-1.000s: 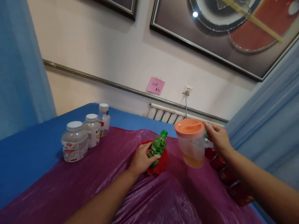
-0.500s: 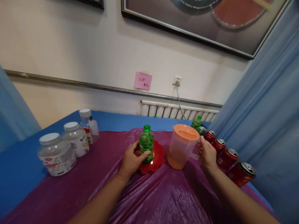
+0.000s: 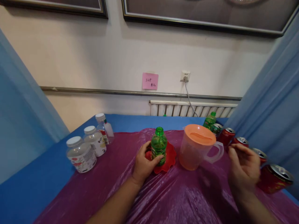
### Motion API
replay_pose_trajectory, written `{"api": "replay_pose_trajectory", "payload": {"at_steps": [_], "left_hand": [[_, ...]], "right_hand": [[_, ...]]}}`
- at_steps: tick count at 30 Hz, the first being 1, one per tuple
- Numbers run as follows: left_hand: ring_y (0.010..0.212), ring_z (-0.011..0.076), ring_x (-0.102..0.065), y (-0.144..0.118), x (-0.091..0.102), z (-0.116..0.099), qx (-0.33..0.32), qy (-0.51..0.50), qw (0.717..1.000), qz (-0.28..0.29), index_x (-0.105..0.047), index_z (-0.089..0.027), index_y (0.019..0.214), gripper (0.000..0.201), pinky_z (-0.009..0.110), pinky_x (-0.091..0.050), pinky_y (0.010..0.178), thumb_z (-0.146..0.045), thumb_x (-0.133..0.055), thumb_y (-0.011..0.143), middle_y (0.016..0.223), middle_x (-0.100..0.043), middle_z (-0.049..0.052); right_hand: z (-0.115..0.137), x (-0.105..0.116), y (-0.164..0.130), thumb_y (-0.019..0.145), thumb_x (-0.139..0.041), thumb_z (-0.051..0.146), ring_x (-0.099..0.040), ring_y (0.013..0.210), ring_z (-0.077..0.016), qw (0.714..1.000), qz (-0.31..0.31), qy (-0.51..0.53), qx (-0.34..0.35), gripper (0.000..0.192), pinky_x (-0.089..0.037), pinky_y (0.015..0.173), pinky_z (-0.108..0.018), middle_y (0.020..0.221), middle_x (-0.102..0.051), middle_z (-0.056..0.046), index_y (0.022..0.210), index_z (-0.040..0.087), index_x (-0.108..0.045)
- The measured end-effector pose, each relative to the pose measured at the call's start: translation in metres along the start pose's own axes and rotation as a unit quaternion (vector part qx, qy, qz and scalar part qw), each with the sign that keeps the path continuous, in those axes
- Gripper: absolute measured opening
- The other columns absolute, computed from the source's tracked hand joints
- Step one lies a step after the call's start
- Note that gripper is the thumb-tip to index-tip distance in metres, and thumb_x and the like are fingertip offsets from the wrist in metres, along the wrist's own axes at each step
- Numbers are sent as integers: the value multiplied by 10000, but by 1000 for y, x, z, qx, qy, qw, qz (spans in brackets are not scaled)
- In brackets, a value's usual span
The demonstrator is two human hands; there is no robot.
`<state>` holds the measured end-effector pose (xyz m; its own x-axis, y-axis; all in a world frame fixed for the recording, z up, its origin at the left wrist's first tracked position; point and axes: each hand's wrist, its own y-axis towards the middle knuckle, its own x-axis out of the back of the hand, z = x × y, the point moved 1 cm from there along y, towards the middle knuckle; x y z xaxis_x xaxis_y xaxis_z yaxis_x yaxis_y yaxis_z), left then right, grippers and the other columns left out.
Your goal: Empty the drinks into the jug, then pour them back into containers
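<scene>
2 hands in view. Left hand point(image 3: 143, 163) grips the green bottle point(image 3: 159, 148), upright on the red dish point(image 3: 170, 158) at frame centre. Right hand point(image 3: 243, 169), lower right, is free, fingers loosely curled and holding nothing, just apart from the pitcher point(image 3: 197, 147) standing on the purple-covered surface point(image 3: 177, 199). Judgement: pitcher set down, bottle steadied. Bottle cap appears off; any next move needs the right hand to re-engage.

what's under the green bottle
A red dish with a wavy rim, lying on the purple plastic sheet. The left hand covers the dish's near-left part.
</scene>
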<state>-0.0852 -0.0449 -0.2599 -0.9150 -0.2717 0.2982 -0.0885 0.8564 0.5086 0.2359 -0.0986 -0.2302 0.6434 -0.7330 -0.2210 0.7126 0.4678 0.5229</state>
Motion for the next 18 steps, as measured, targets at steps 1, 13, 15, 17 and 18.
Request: {"api": "replay_pose_trajectory", "payload": {"at_steps": [1,13,15,17,18], "left_hand": [[1089,287,-705,-1,1,-2,-12,5,1000,-2,-607,-216,1294,680,479,-551,1000,-429,-863,701,1209,-712,107],[1147,308,-696,-16,6,-21,-184,-21,975,123,-526,-277,1415,771,475,-565,1027,-480,-848,745,1300,-685,109],[1163,311,-692,-15,5,-20,-175,-37,974,137,-525,-277,1417,747,475,-564,1032,-469,-833,765,1319,-677,114],[1163,313,-696,-14,4,-21,-171,-47,972,151,-530,-279,1415,746,476,-568,1029,-475,-834,763,1319,-682,115],[1155,314,-701,-14,3,-22,-173,-49,971,156,-535,-283,1414,750,477,-573,1023,-480,-838,756,1313,-688,114]], "right_hand": [[8,1,-10,847,-743,406,-615,992,-208,999,32,-1,11,347,-483,959,-413,1097,-632,-36,1130,250,-618],[54,-58,-91,808,-766,299,-548,1339,-302,884,464,-41,29,762,-441,1130,-524,1456,-578,-111,1490,271,-429],[57,-60,-86,789,-790,324,-552,1331,-303,884,466,-34,9,787,-435,1130,-520,1450,-582,-115,1488,264,-434],[60,-58,-82,759,-816,338,-580,1287,-296,883,470,-18,-9,776,-459,1101,-497,1411,-607,-106,1454,264,-478],[61,-57,-81,748,-820,336,-608,1238,-285,881,472,-9,-20,728,-485,1066,-473,1363,-635,-94,1409,265,-523]]}}
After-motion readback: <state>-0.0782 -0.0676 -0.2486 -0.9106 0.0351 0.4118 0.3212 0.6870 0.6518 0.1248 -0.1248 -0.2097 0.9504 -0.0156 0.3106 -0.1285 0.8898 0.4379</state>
